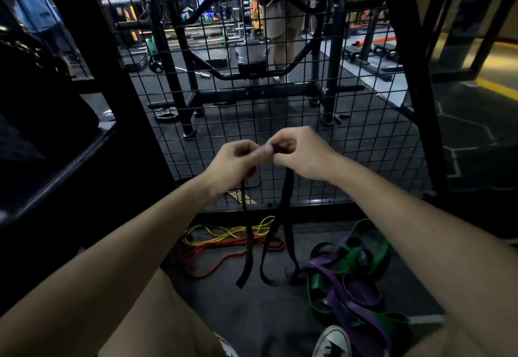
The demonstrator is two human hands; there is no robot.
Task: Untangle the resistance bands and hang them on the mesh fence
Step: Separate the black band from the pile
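In front of the mesh fence (280,121), the left hand (234,161) and right hand (298,152) both pinch the black band (286,216) at its top; it hangs straight down to the floor (252,309).

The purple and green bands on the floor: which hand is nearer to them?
Right. The right hand is up and left of the purple and green bands; the left hand is farther left. Both grip the black band.
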